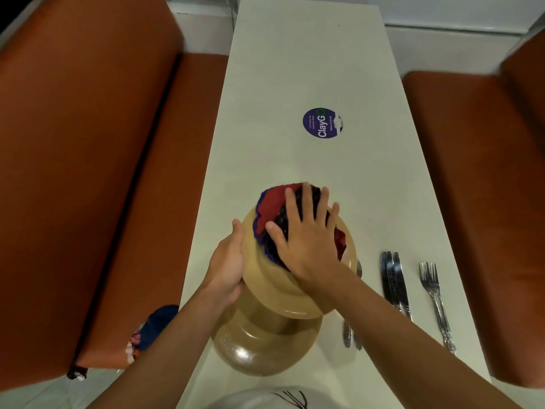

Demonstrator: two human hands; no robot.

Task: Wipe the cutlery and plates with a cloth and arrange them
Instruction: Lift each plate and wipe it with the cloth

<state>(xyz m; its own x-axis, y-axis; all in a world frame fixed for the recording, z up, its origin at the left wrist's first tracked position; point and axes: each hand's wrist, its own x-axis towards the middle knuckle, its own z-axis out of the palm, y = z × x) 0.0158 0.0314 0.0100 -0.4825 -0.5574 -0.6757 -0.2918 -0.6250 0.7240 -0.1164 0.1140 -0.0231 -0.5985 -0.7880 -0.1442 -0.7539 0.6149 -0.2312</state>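
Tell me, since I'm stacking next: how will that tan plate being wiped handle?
The tan plate looks rigid and glossy, so probably slippery. The left hand grips its rim while the right hand presses the cloth; it would likely tip if released.

— Where do the plates sit?
— A stack of plates (259, 346) sits on the worktop (295, 69), near end; a tilted plate (283, 293) above it carries the cloth (271, 214).
— And rightward?
— Knives (393, 278), then forks (435, 296); a sticker (322, 123) lies farther off.

Spoon (348, 335) mostly behind right forearm (383, 314)
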